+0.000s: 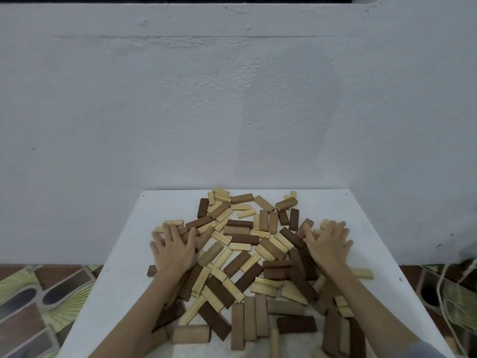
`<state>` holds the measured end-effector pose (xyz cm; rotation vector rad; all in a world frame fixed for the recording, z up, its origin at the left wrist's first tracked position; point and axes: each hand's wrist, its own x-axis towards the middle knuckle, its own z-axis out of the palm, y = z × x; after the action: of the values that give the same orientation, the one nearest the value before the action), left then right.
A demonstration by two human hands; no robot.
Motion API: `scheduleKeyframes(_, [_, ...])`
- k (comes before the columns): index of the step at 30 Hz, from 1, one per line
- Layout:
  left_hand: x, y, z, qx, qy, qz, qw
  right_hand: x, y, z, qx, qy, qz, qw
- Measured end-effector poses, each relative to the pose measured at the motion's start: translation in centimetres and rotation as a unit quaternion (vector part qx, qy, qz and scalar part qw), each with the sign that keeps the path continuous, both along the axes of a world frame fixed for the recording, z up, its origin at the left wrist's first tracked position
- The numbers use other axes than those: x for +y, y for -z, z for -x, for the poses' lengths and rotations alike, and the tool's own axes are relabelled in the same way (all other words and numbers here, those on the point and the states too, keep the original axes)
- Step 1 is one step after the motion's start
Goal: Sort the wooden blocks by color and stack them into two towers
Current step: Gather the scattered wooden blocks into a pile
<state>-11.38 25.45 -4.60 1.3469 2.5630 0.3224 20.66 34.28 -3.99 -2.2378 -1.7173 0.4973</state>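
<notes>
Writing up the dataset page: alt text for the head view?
Two hands, left hand and right hand, rest flat with fingers spread on a jumbled pile of wooden blocks in dark brown, mid brown and pale tones. The pile covers a white table against a pale wall; no tower is started.

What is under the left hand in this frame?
The left hand lies flat, fingers spread, on the left edge of the block pile. Dark and light blocks poke out around it; which blocks sit directly beneath the palm is covered.

White table (124, 275), blocks (245, 254) scattered
</notes>
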Motion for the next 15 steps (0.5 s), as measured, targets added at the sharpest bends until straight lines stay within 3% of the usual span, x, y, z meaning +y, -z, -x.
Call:
scheduleKeyframes(5, [-1.0, -2.0, -2.1, -0.004, 0.073, -0.038, 0.997, -1.5, -2.0, 1.1, -0.025, -0.115, -0.008, 0.993])
scheduleKeyframes(9, [-4.4, -3.3, -5.6, -0.021, 0.198, -0.091, 0.976, -5.8, -3.4, 1.4, -0.088, -0.189, -0.028, 0.978])
scheduleKeyframes(12, [-8.9, -2.9, -8.8, 0.026, 0.288, -0.09, 0.953, -11.2, -1.9, 1.2, -0.137, -0.251, -0.125, 0.95])
scheduleKeyframes(15, [-13.0, -1.1, -10.5, 0.101, 0.31, -0.05, 0.944, -16.2, 0.8, 0.6, -0.149, -0.289, -0.108, 0.94])
